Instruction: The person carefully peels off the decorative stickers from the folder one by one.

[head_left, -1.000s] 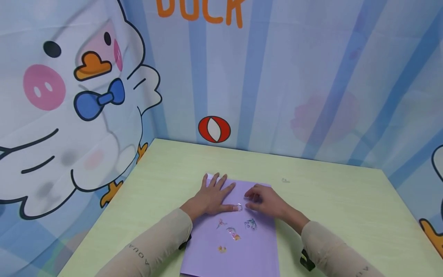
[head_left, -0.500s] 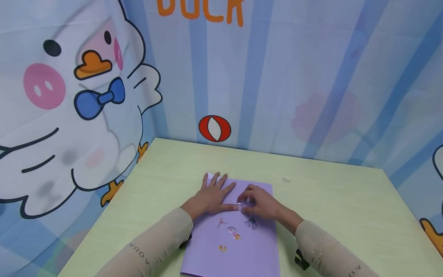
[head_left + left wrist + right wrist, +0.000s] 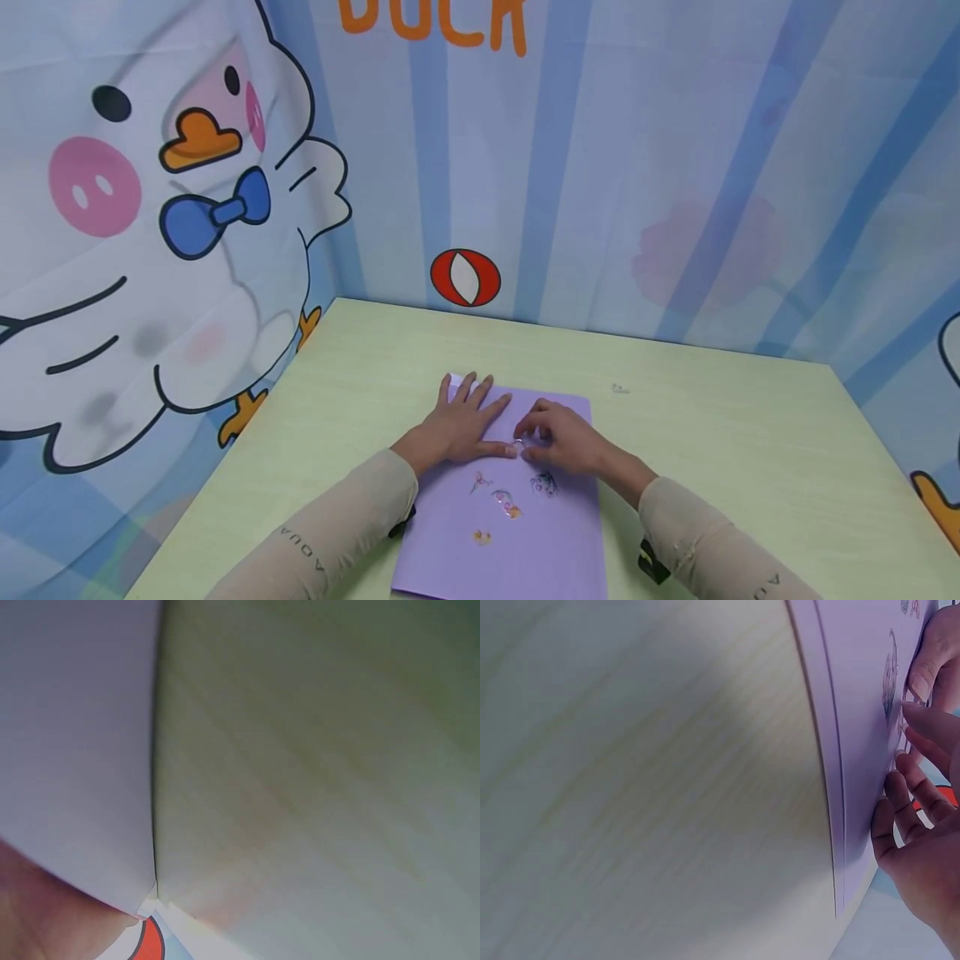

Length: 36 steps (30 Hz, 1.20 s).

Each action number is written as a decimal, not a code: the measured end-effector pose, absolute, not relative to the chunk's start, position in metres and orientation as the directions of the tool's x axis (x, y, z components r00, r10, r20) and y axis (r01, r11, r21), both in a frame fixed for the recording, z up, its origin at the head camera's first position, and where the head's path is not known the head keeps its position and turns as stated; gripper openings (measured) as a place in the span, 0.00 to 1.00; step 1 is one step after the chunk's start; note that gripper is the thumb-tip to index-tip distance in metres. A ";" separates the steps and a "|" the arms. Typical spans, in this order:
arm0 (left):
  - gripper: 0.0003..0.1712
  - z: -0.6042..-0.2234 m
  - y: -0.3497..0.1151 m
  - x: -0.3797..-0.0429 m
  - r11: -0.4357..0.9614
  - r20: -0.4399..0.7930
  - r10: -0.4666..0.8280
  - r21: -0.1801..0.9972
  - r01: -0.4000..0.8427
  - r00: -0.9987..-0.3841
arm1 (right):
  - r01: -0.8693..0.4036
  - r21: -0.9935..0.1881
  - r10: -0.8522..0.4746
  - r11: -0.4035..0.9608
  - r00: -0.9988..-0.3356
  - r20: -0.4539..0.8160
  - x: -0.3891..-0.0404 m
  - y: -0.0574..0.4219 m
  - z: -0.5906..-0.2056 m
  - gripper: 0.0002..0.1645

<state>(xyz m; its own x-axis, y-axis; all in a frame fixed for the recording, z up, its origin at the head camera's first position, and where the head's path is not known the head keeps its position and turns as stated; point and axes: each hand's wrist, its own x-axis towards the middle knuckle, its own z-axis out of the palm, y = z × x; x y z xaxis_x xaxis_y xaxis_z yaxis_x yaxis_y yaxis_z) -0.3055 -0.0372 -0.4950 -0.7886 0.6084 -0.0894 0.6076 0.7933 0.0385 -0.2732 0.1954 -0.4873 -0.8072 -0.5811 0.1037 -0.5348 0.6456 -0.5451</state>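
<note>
A purple folder point(image 3: 510, 558) lies on the table. My left hand point(image 3: 461, 429) rests flat on its upper left part with fingers spread. The left thumb tip presses at the edge of a small clear sticker point(image 3: 519, 447). From the other side, my right hand point(image 3: 566, 437) has its thumb and forefinger curled at that sticker's edges, the other fingers bent behind. Below the hands, the folder bears a dark floral sticker point(image 3: 543, 484), a pink sprig sticker point(image 3: 481, 482), a pink and orange sticker point(image 3: 507, 504) and a small yellow one point(image 3: 482, 538). In the right wrist view, both thumbs nearly meet.
The pale yellow table point(image 3: 712, 450) reaches back to a printed duck backdrop point(image 3: 480, 167). A small clear scrap point(image 3: 619, 389) lies on the table beyond the folder's upper right corner.
My right hand has moved left and its thumb and forefinger have closed in on the clear sticker by the left thumb. The left hand has stayed in place.
</note>
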 end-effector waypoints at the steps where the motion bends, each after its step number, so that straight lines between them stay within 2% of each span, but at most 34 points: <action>1: 0.56 -0.495 -0.037 -0.305 0.793 -0.090 0.609 0.036 0.608 -0.788 | -0.534 -0.548 -0.581 0.644 -0.807 0.104 -0.273 0.195 -0.488 0.11; 7: 0.56 -0.495 -0.037 -0.306 0.795 -0.086 0.606 0.018 0.607 -0.791 | -0.527 -0.559 -0.572 0.641 -0.813 0.111 -0.273 0.196 -0.490 0.10; 15: 0.57 -0.504 -0.036 -0.310 0.801 -0.101 0.599 0.071 0.595 -0.794 | -0.530 -0.554 -0.569 0.641 -0.813 0.119 -0.274 0.195 -0.493 0.10; 22: 0.56 -0.497 -0.037 -0.305 0.802 -0.081 0.596 0.016 0.597 -0.799 | -0.507 -0.566 -0.560 0.650 -0.823 0.095 -0.275 0.194 -0.495 0.11; 36: 0.56 -0.494 -0.037 -0.304 0.800 -0.072 0.599 0.008 0.600 -0.798 | -0.498 -0.571 -0.551 0.653 -0.829 0.093 -0.274 0.194 -0.493 0.10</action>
<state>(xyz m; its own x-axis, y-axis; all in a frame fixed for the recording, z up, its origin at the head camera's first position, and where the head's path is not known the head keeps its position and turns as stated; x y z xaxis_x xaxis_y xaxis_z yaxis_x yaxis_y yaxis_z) -0.3042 -0.0366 -0.4942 -0.7976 0.5989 -0.0725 0.6000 0.8000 0.0077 -0.2736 0.1942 -0.4930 -0.8294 -0.5509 0.0927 -0.4976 0.6531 -0.5709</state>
